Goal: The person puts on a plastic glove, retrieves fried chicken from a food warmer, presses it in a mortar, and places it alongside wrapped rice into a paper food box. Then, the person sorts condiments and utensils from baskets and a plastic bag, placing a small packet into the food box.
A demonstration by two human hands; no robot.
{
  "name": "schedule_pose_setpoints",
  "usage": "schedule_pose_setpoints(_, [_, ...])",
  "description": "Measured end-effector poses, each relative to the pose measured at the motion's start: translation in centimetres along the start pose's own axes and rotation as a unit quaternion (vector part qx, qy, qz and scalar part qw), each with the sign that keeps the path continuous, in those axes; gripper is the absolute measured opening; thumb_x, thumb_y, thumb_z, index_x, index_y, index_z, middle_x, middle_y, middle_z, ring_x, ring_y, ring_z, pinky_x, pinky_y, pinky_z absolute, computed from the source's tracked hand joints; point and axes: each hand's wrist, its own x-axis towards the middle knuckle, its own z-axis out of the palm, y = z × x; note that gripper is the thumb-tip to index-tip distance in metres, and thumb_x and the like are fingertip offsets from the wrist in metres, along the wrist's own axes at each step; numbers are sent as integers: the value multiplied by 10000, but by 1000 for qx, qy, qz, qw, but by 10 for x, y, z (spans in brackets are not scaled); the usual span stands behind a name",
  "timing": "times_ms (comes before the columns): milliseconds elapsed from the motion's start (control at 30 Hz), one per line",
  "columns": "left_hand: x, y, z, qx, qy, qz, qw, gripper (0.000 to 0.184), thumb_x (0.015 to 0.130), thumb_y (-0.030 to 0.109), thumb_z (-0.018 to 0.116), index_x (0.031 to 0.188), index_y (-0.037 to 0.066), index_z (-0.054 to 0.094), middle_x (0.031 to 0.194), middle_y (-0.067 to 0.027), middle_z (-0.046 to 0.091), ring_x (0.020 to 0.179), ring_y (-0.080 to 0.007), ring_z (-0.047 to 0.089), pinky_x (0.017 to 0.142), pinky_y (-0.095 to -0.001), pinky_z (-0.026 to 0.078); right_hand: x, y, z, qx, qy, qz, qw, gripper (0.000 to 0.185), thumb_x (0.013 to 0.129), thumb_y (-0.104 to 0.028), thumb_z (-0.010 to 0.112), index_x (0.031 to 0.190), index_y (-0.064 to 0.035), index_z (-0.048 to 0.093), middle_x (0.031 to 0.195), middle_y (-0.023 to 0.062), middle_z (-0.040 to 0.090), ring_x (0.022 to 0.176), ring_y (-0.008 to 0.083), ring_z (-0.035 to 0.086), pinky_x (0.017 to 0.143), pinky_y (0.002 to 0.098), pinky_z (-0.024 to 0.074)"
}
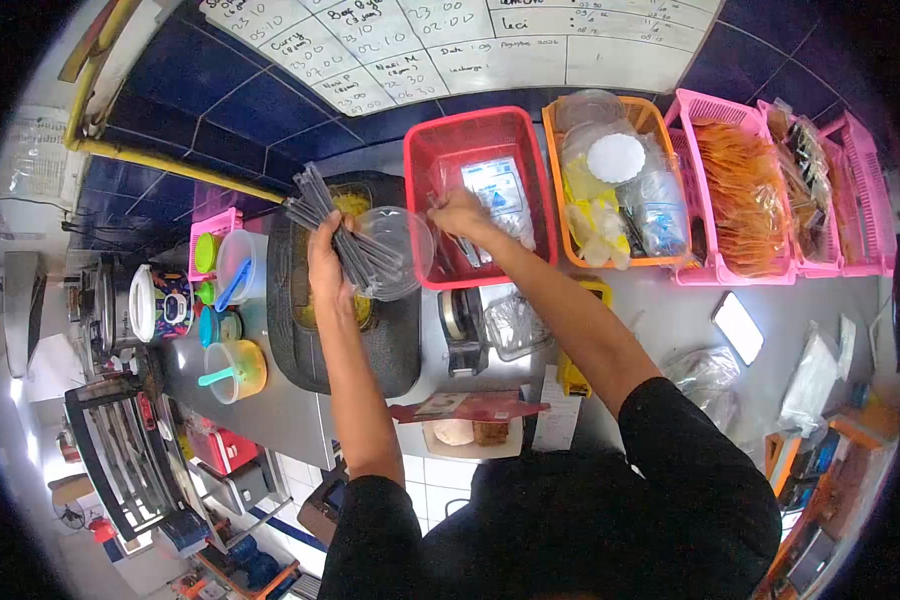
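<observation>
My left hand is closed round a bundle of thin, dark, straw-like sticks in clear wrappers. Their lower ends lie across a clear round plastic tub beside the red basket. Over the basket's left half is my right hand, its fingers bent and pressed together; whatever they hold is hidden. Below that hand, several dark sticks lie in the basket, next to a blue-and-white packet and clear plastic bags.
Left of the basket stands a dark insulated box with yellow food inside. Orange and pink baskets of packets line the wall to the right. Nearer me are a tape dispenser, an open food box and a phone.
</observation>
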Motion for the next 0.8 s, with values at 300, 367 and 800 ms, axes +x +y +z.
schedule_pose_setpoints(300, [3, -36, 69, -68, -107, -41, 991, 177, 924, 225, 639, 988, 67, 591, 826, -7, 559, 757, -128, 538, 747, -274, 452, -20, 22, -108, 140, 238, -227, 934, 272, 836, -290, 652, 856, -21, 689, 795, 154, 709, 707, 267, 681, 677, 416, 528])
schedule_pose_setpoints(367, [-2, -41, 124, -24, -168, -32, 985, 171, 914, 237, 654, 955, 77, 611, 830, -6, 567, 747, -130, 534, 743, -280, 446, -59, 30, -172, 104, 247, -204, 942, 271, 818, -268, 681, 871, -3, 686, 832, 160, 714, 757, 264, 694, 694, 403, 531])
schedule_pose_setpoints(800, [39, -124, 274, 361, -138, 145, 911, 292, 816, 233, 696, 979, -8, 678, 859, -108, 706, 788, -191, 656, 729, -363, 521, -146, 76, -243, -252, 342, 1, 905, 265, 752, -232, 764, 844, -2, 668, 800, 199, 691, 760, 361, 687, 683, 432, 533])
